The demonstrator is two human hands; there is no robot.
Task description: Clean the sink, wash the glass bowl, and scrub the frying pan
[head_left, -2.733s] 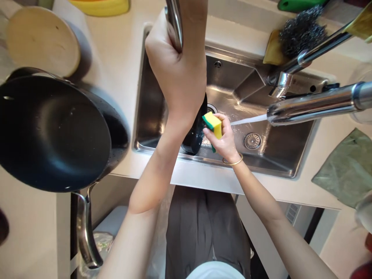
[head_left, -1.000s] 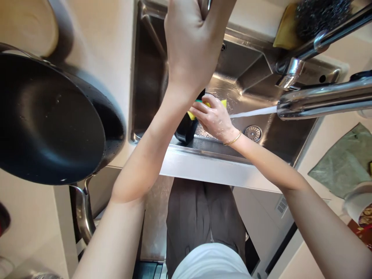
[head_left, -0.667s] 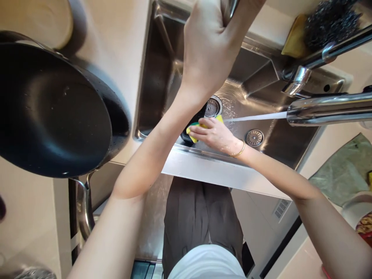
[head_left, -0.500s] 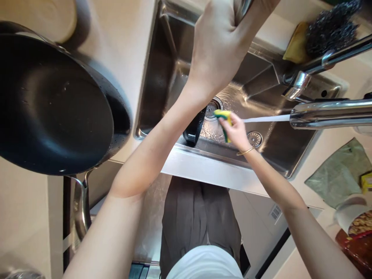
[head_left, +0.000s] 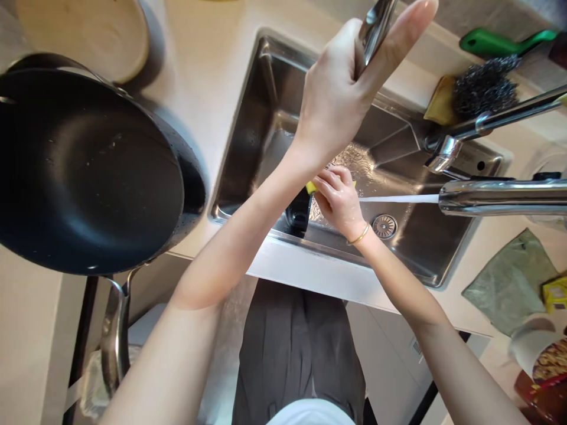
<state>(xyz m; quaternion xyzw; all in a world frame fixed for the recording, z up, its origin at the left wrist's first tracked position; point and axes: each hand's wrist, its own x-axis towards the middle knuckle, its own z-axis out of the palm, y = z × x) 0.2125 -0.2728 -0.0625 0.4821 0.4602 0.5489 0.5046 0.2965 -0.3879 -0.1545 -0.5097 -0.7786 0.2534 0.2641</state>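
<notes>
My left hand [head_left: 332, 94] is closed around a metal handle [head_left: 377, 26], raised over the far part of the sink. Below my left forearm a black utensil part [head_left: 297, 213] shows in the sink; my arm hides whether it joins that handle. My right hand [head_left: 339, 198], with a thin bangle at the wrist, grips a yellow and green sponge [head_left: 311, 187] against or right beside the black part. Most of the sponge is covered by my fingers. Water [head_left: 398, 199] streams from the faucet [head_left: 500, 198] toward my right hand.
The steel sink [head_left: 239, 153] has a drain strainer [head_left: 384, 226]. A large black pan [head_left: 88, 177] stands at left near a round pale board [head_left: 88, 35]. At right are a steel-wool scrubber [head_left: 485, 88], a green-handled brush [head_left: 500, 44], a plastic bag [head_left: 509, 283] and a bowl [head_left: 527, 348].
My right hand has moved left with the sponge, up to the black part, and its fingers now cover more of the sponge. The view has shifted slightly; my left hand keeps its grip.
</notes>
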